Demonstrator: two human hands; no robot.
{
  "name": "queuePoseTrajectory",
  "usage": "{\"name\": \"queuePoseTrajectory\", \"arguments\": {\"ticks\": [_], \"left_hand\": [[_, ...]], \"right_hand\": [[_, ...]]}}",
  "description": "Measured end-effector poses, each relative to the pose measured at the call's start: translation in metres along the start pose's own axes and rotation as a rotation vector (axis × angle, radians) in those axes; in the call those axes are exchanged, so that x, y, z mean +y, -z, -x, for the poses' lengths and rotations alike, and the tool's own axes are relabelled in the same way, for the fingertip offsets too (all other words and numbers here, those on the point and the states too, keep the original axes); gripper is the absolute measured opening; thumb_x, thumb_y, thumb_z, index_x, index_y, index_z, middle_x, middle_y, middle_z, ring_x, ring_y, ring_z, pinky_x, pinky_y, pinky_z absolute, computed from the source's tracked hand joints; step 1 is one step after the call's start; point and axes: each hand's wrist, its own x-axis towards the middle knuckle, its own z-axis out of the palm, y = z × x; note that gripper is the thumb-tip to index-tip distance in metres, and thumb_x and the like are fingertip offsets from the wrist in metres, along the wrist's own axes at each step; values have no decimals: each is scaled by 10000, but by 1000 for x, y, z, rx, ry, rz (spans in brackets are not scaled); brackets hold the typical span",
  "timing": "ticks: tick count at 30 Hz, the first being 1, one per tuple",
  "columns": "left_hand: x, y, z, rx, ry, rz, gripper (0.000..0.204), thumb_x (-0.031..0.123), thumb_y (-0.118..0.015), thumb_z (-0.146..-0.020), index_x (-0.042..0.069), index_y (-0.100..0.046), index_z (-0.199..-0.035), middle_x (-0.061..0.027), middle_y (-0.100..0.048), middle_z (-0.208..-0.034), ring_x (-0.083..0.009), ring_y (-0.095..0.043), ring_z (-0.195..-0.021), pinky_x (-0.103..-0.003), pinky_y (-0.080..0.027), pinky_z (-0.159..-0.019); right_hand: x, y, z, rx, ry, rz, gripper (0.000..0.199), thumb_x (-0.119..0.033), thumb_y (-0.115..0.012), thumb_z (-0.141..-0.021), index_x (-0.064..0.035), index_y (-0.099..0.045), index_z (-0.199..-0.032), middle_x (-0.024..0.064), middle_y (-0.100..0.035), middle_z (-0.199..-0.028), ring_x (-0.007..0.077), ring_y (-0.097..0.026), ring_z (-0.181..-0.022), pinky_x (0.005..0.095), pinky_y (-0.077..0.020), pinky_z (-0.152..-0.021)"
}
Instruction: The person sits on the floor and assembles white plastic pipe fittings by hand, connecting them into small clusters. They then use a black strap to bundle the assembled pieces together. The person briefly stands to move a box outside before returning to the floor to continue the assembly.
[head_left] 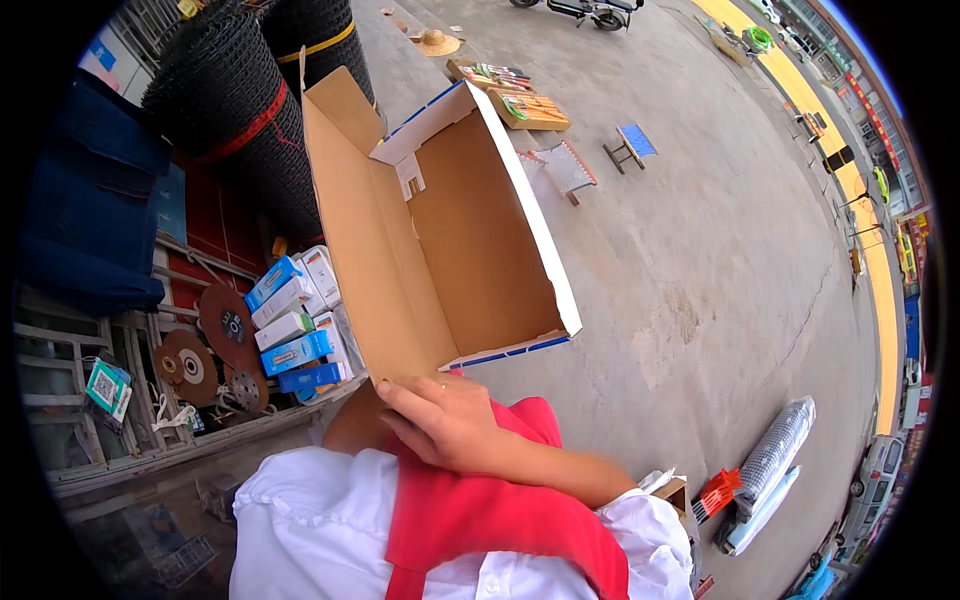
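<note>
While hand (445, 420) grips, empty brown carton (470, 230)

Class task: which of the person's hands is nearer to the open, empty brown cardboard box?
Right hand: its fingers touch the box's near bottom edge. The left hand is not in view.

One open cardboard box (440, 230), empty. One hand (445, 420) in view at its lower edge. Two rolls of black mesh (235, 110). Three round abrasive discs (225, 325) on the rack. About seven small blue-and-white cartons (295, 330), stacked. One straw hat (437, 42). One small blue stool (632, 145). One wrapped mesh roll (775, 455) on the ground.
</note>
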Motion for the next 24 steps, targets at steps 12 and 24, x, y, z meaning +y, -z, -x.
{"name": "queuePoseTrajectory", "arguments": {"ticks": [12,24], "left_hand": [[18,-55,-258,351,147,-45,795,679,-431,-876,97,-375,-1414,-144,-434,-1420,-336,-430,-1271,-487,-349,-1062],[91,-55,-487,470,-9,-128,650,456,-593,-904,59,-393,-1377,-152,-509,-1340,-304,-516,-1196,-456,-434,-997]], "right_hand": [[342,151,-20,544,-1154,-389,866,-335,-777,-733,-98,-298,-1415,168,-398,-1385,312,-493,-1188,469,-455,-921],[562,123,-148,622,-1328,-910,710,-288,-774,-777,-93,-388,-1340,79,-512,-1268,278,-489,-1154,475,-415,-941]]}}
